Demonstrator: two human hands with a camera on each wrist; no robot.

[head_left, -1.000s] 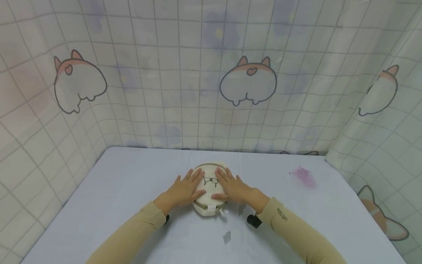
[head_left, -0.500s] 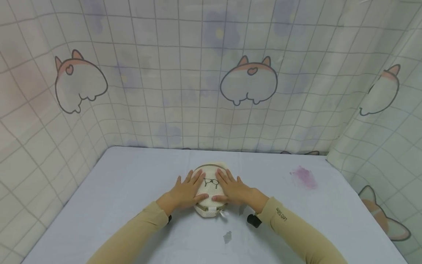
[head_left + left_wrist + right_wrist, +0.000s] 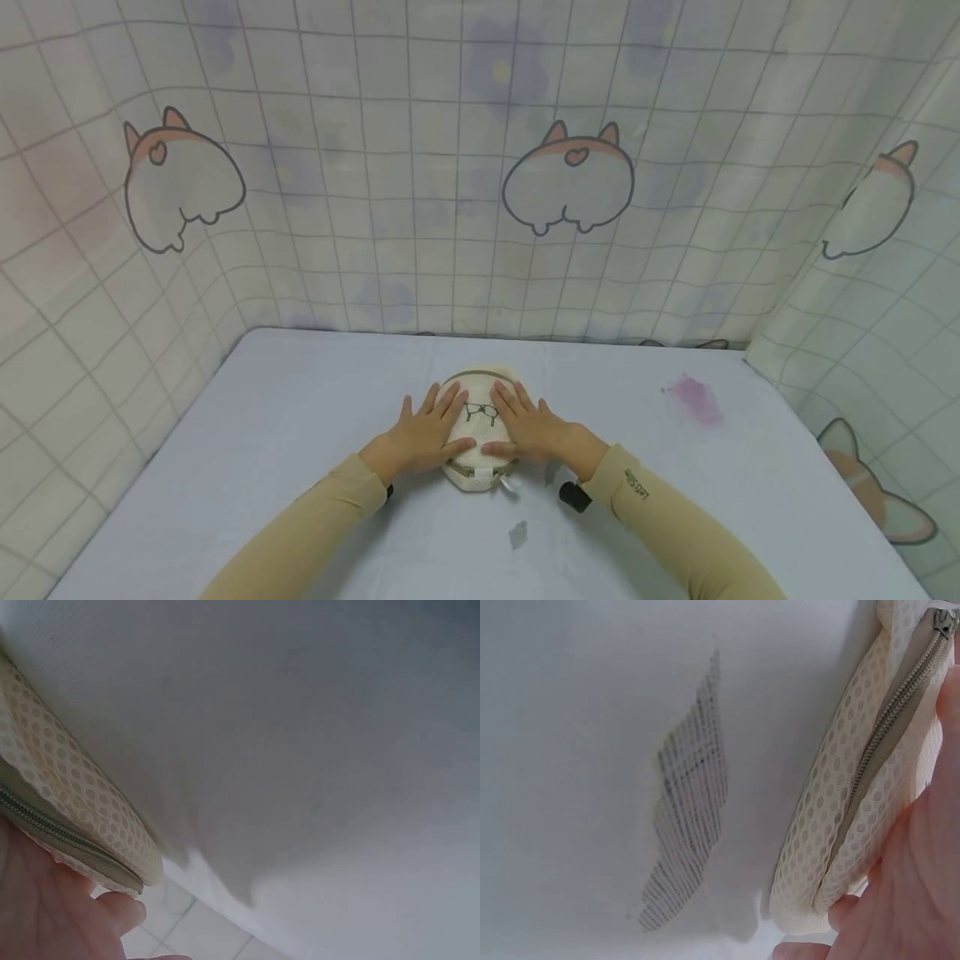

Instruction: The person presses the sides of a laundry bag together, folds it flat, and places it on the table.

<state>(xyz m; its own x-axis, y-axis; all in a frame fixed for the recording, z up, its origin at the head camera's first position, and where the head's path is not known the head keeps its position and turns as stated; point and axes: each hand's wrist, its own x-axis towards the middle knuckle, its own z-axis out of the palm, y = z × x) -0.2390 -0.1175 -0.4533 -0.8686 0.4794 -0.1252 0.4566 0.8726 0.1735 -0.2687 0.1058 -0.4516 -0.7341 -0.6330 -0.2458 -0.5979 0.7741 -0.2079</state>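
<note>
A round cream mesh zip pouch (image 3: pixel 480 429) with a glasses drawing on its top lies on the white table. My left hand (image 3: pixel 420 433) rests on its left side with fingers spread and straight. On the opposite side my right hand (image 3: pixel 534 429) lies the same way, its thumb toward the left thumb. In the left wrist view the pouch's olive zipper (image 3: pixel 67 836) runs along the mesh wall beside the palm. The right wrist view shows the metal zipper pull (image 3: pixel 943 622) at the upper end of the zip, with the right palm (image 3: pixel 907 892) against the pouch.
The white table (image 3: pixel 300 400) has a pink stain (image 3: pixel 696 400) at the right and a grey patch (image 3: pixel 518 534) in front of the pouch. A checked curtain (image 3: pixel 420 250) with cartoon animals encloses the back and sides. A black wrist camera (image 3: pixel 575 497) sits under the right wrist.
My left hand has shifted slightly to the right on the pouch, and the pouch sits marginally further right. The right hand stays almost still; the head view has tilted a little.
</note>
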